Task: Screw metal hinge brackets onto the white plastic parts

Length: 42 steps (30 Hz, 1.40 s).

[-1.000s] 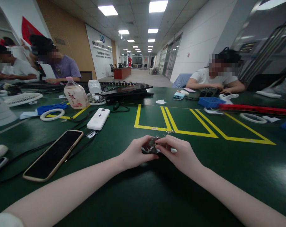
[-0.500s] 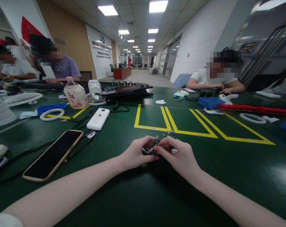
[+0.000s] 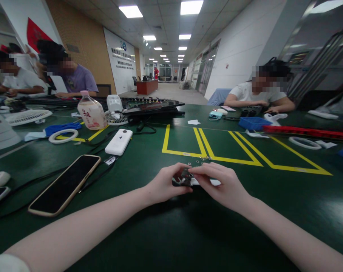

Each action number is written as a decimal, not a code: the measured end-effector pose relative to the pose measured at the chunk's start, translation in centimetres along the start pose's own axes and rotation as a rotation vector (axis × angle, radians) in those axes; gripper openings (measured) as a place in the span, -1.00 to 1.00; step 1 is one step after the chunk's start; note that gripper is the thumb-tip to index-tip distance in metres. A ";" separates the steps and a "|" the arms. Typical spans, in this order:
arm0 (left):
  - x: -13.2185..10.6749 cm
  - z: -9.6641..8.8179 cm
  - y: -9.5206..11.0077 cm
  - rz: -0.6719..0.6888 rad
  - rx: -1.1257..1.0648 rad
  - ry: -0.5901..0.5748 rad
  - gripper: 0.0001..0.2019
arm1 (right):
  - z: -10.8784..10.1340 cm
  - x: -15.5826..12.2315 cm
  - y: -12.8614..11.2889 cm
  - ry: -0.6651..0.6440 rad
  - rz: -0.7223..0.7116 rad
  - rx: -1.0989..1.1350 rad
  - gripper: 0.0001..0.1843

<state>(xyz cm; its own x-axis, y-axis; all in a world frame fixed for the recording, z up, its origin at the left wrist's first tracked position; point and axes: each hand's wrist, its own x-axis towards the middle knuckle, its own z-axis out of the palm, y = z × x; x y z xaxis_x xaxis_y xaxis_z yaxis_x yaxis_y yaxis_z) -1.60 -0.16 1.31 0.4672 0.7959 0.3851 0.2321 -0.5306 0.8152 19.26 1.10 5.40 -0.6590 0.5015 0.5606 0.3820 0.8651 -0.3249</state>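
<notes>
A small dark metal part [image 3: 184, 174] with a hole or ring on its face is held up just over the table, in front of me. My left hand [image 3: 166, 183] grips it from the left between thumb and fingers. From the right, my right hand [image 3: 221, 181] bends its fingers in a pinch, its fingertips touching the part by a small ring [image 3: 190, 175]. Whatever sits between those fingertips is too small to make out. A white item [image 3: 215, 182] shows partly behind my right fingers. Several tiny metal rings [image 3: 206, 158] lie just beyond my hands.
Yellow tape [image 3: 185, 153] marks boxes on the green table [image 3: 149, 234]. Left lie a phone [image 3: 65, 185], a white power bank [image 3: 119, 142], cables and a pink-capped bottle [image 3: 91, 111]. A blue tray [image 3: 254, 123] and a red strip [image 3: 304, 132] are right. Other people sit across the table.
My right fingers have shifted on the metal part, the index finger now lying across its top. More of the white item shows behind them. My left hand keeps its grip.
</notes>
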 end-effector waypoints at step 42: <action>0.0 0.0 0.6 -0.013 0.005 -0.024 -0.55 | 1.8 -0.1 -1.8 0.038 0.469 -0.065 -0.89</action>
<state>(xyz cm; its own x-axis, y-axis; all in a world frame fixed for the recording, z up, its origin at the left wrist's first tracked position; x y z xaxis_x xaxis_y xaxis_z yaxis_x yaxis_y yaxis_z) -1.46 -0.49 1.81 0.4846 0.7956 0.3635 0.2424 -0.5214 0.8181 17.47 -0.46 4.56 -0.3820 0.8367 0.3924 0.6731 0.5428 -0.5023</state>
